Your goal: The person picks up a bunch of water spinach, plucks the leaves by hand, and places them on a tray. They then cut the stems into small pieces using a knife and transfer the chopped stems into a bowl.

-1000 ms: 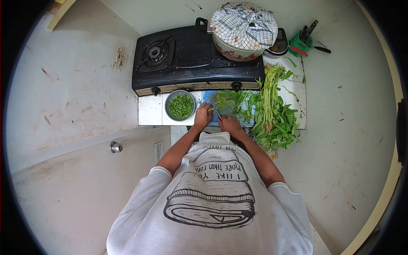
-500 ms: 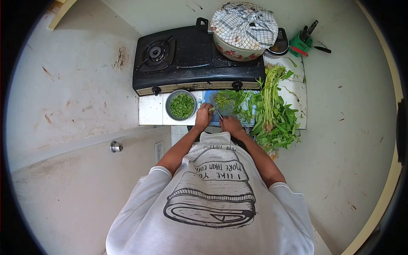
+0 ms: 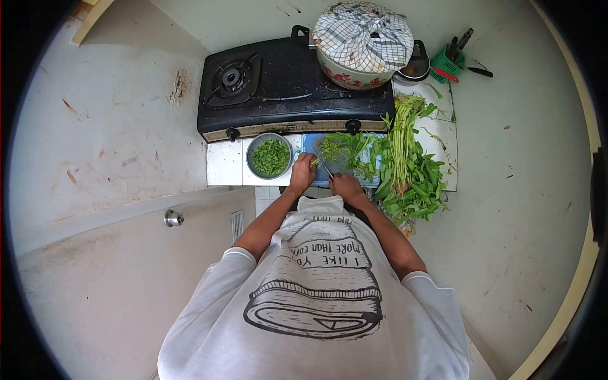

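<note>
A black stove (image 3: 278, 82) sits at the back. In front of it, on the left, is a metal bowl (image 3: 252, 147) with chopped greens (image 3: 270, 157) inside. Just beside the bowl is the left hand (image 3: 303, 174). Its fingers are curled down and press on the end of some green stems (image 3: 329, 150). The stems lie on a blue cutting board (image 3: 342, 168). The knife (image 3: 323, 166) touches the stems next to those fingers. The right hand (image 3: 346, 187) is closed tight around the knife handle. A big pile of leafy greens (image 3: 408, 171) lies on the right.
</note>
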